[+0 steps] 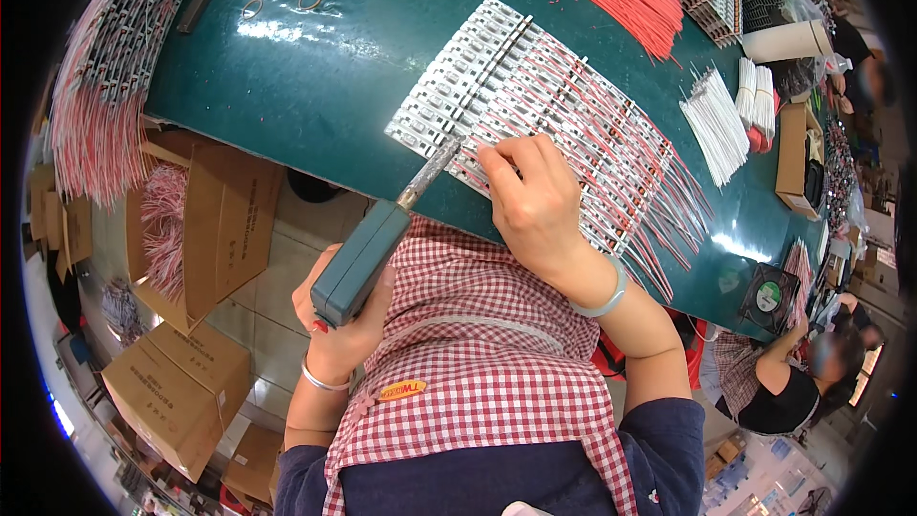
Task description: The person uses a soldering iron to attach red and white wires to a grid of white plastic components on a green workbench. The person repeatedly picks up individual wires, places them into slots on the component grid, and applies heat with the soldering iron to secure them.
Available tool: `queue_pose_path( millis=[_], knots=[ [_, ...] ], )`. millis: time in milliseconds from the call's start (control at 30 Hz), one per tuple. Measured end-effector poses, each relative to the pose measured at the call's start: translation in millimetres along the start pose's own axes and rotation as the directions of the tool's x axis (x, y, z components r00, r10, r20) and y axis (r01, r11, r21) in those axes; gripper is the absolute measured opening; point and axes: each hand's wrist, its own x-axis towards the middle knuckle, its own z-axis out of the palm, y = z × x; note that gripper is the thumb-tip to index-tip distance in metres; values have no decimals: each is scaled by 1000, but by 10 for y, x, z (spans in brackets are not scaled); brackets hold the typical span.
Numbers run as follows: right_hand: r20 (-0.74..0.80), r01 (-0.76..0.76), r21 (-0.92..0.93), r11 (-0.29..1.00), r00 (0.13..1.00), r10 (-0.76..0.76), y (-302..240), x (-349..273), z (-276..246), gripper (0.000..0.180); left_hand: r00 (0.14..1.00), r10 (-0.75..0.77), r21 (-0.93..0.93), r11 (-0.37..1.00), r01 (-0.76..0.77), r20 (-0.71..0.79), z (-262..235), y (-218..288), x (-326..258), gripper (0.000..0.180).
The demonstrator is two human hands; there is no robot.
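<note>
My left hand [336,344] is wrapped round the handle of a green soldering gun [358,263]. The gun's metal tip [428,172] reaches up to the near edge of a panel of small white boards [458,86] lying on the table. Red and white wires [659,172] run from rows of these boards toward the right. Close beside the tip, my right hand [540,196] is closed in a pinch over the panel's near edge. Whatever lies between its thumb and forefinger is too small to make out.
Bundles of red wires [630,0] and white wires [716,124] lie on the green table [325,76]. Wired boards [105,76] are stacked at the left edge, above cardboard boxes [181,392]. A small fan [767,296] stands at right, near another person [783,387].
</note>
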Motion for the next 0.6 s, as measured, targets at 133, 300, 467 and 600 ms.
queue_pose_path(
  millis=[133,300,467,600],
  knots=[
    [-6,0,-10,1000,1000,0,-6,5,9,23,1000,-29,-6,1000,29,-4,10,-3,-10,21],
    [-12,-13,-20,1000,1000,13,-17,0,17,21,1000,-8,23,1000,7,7,11,21,5,19],
    [4,-4,-30,1000,1000,4,-25,11,1,21,999,33,65,997,-34,16,10,32,19,17],
    [6,-7,-24,1000,1000,7,-36,13,-2,22,999,27,82,996,-28,21,-5,63,22,17]
  ],
)
